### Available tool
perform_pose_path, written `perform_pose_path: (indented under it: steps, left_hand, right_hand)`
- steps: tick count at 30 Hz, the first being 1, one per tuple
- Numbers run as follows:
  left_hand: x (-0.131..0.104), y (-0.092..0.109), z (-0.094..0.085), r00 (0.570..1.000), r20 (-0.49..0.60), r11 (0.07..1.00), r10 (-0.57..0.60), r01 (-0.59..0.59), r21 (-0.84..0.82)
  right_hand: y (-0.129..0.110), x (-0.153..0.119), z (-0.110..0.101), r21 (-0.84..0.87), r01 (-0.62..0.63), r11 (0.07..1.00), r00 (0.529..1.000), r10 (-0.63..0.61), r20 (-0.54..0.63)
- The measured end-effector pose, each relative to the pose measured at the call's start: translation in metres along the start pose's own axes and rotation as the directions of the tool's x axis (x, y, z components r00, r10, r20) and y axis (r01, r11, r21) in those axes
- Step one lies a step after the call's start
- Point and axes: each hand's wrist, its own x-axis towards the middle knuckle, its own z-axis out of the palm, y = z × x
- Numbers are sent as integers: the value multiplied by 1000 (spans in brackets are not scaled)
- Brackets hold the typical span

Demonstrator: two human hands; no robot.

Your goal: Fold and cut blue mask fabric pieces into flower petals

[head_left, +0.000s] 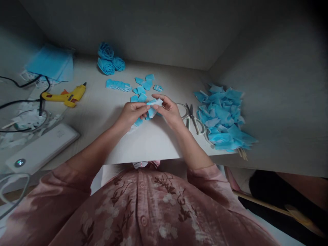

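Between my two hands is a small blue-and-white fabric piece [155, 104], pale side partly turned up. My left hand [133, 112] pinches its left edge between thumb and fingers. On its right side, my right hand [167, 109] grips it with the thumb on top and the forefinger curled behind. Several folded blue pieces [142, 97] lie on the table just beyond and beneath my hands. A row of overlapping blue pieces [118, 85] rests farther left. Scissors [191, 118] with white handles lie to the right of my right hand.
Three blue fabric roses [106, 51] sit at the back. On the left are a stack of blue face masks [51, 63], a yellow glue gun [69, 96], dark cables and a white power bank [42, 148]. A heap of loose blue pieces [222, 114] fills the right side, near the wall.
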Motion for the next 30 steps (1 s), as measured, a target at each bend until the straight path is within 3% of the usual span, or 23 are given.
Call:
perform_pose_path:
  steps: [5,14,30]
  left_hand:
    - [-1,-1,1,999,29,998,-25,23,55]
    - [0,2,1,998,33,998,-49,47,41]
    - [-2,8,3,1000,-14,1000,-19,19,17]
  right_hand:
    - [0,0,-1,-44,99,994,994,-100,-41]
    - [-1,1,-2,-22,180,983,982,-179,54]
    - [-11,-3,-2,-85,110,990,990,-102,94]
